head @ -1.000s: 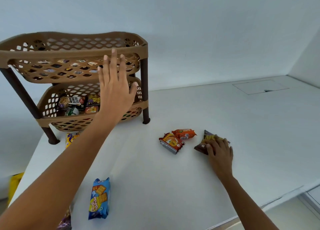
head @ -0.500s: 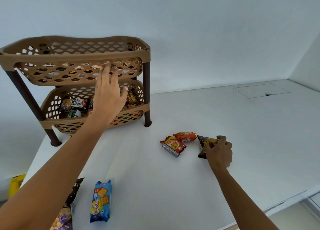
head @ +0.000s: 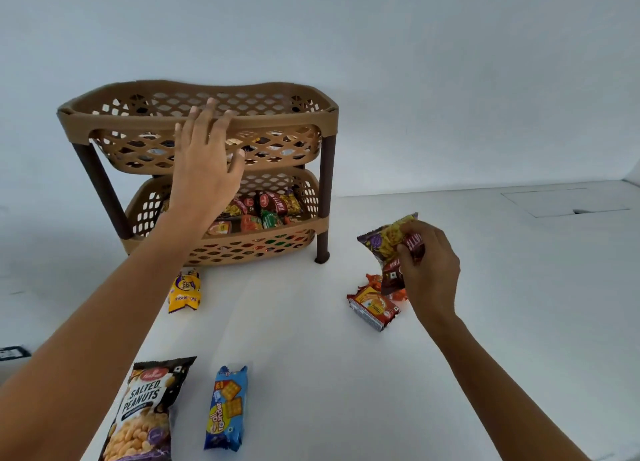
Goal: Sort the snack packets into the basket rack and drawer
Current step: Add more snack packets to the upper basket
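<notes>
Two hands: the left hand [head: 204, 173], fingers spread and empty, hovers before the basket rack [head: 277, 122], upper left; the right hand [head: 429, 270] grips a brown snack packet [head: 386, 240] above the tabletop [head: 311, 322], centre right.

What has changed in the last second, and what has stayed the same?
The right hand closed on the brown packet and lifted it off the table; a second ago the packet lay flat under that hand. The left hand stays open in front of the rack. The red packet and blue packet lie where they were.
</notes>
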Demonstrator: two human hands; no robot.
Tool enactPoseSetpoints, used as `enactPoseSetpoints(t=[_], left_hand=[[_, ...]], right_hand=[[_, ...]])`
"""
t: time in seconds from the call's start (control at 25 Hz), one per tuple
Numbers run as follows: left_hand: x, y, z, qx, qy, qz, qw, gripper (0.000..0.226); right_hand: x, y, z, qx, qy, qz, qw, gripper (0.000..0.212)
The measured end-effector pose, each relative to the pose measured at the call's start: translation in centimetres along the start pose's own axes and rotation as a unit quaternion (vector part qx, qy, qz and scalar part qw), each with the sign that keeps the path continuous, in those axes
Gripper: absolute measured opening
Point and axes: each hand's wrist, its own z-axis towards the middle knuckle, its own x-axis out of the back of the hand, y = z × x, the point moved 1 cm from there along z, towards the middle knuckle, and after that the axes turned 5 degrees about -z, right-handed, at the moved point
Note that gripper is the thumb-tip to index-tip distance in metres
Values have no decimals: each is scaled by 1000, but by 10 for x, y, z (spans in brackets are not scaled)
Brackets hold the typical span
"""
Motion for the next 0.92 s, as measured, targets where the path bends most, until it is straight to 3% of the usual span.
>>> enactPoseSetpoints(t=[0.24,0.48,0.72,0.92], left_hand=[[17,-45,4,-3,23,37,999,50],[26,-72,7,-16,35,44,998,46],[24,-76,12,7,80,-38,996,44],[21,-74,10,6,106,-51,993,39]], right_hand=[[-1,-107,69,170,6,173,970,22],[-30,-191,166,294,44,217,930,23],[-107,-227,262,372,-103,137,912,26],[-180,-231,290,443,-267,-28,856,31]])
